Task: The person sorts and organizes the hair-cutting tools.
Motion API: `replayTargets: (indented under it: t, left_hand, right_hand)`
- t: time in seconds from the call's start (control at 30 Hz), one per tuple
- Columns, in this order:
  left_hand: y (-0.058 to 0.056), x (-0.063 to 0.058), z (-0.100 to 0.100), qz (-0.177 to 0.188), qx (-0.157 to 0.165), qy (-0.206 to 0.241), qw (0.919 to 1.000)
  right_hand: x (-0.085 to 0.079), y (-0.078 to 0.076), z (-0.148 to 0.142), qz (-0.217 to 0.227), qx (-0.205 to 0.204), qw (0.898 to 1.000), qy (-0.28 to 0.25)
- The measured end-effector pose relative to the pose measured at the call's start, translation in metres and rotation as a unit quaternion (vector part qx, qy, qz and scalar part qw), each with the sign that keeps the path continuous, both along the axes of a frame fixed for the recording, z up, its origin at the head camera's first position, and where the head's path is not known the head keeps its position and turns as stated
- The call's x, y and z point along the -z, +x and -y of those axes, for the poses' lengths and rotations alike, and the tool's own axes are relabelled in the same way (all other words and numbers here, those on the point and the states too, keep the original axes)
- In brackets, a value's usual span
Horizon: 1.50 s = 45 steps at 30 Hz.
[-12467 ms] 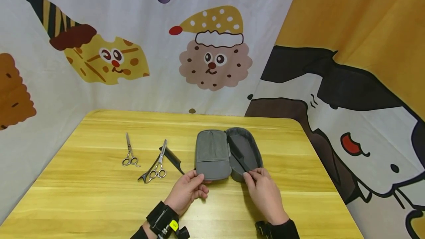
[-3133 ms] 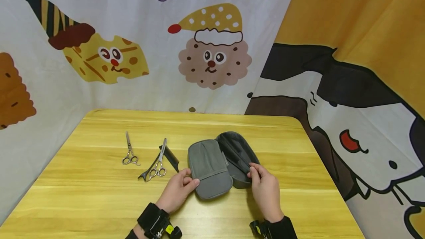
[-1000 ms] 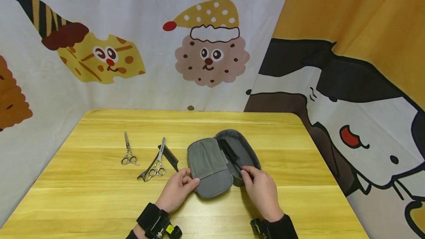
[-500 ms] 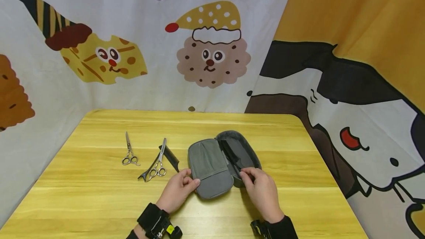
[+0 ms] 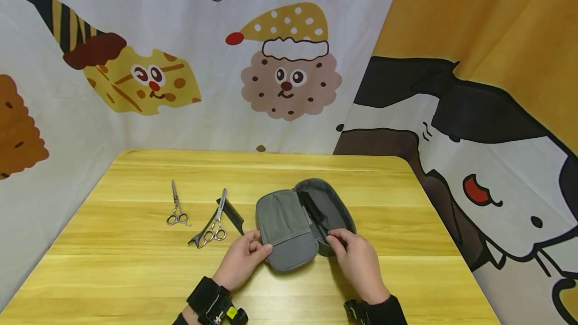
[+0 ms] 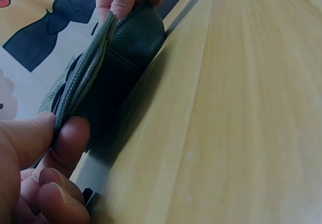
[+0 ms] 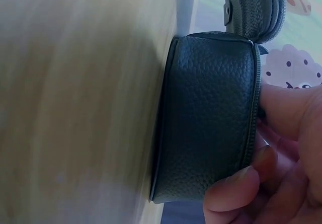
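We find the black comb (image 5: 313,206) inside the tray half (image 5: 336,204) of the grey case (image 7: 211,118), along the side nearest the lid (image 5: 291,257); its narrow end runs to the right hand (image 5: 358,262), which appears to pinch it at the near rim (the right wrist view hides most of that contact). We judge slippage to be the chief hazard; the comb seems held at one end only, so a loosened pinch could let it drop or swing against the tray wall; a raised narrow end could also catch on the rim. The long axis slants roughly along the tray's length; the broad end points far and leftward, the narrow end near and rightward; how much it tilts off the tray floor we cannot tell.

Further out, we note the left hand (image 5: 241,260) pinching the lid's outer edge between thumb and finger; a pull there could, in our judgement, drag the case and disturb the comb. Left of the case, on the table (image 5: 113,245), lie a second comb (image 5: 235,218), a dark clip-like tool (image 5: 205,229) and overlapping scissors (image 5: 220,217); another pair of scissors (image 5: 175,204) lies apart; a sideways sweep of the left hand could knock the second comb, just beside it.
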<state>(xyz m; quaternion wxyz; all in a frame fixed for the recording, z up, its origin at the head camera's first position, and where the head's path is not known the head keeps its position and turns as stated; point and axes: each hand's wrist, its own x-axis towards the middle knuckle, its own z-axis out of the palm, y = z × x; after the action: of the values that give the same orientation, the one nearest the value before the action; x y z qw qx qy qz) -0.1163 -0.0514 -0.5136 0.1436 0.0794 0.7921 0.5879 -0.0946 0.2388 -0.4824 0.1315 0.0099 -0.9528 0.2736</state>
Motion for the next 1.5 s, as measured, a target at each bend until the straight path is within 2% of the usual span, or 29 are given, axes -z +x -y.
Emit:
replayTargets:
  t: [0.4, 1.13, 1.5]
  left_hand:
    - [0.0018, 0.0025, 0.0004, -0.006, 0.008, 0.012, 0.9999]
    - [0.0020, 0.0010, -0.0007, -0.014, 0.007, 0.006, 0.9999]
    - [0.0023, 0.0002, -0.0003, -0.015, 0.006, -0.004, 0.9999]
  right_hand:
    - [-0.0002, 0.0008, 0.0005, 0.018, 0.002, 1.000, 0.007]
    - [-0.0011, 0.0015, 0.0043, 0.010, 0.041, 0.998, 0.041]
    - [-0.0021, 0.0007, 0.0066, 0.001, 0.048, 0.998, 0.037]
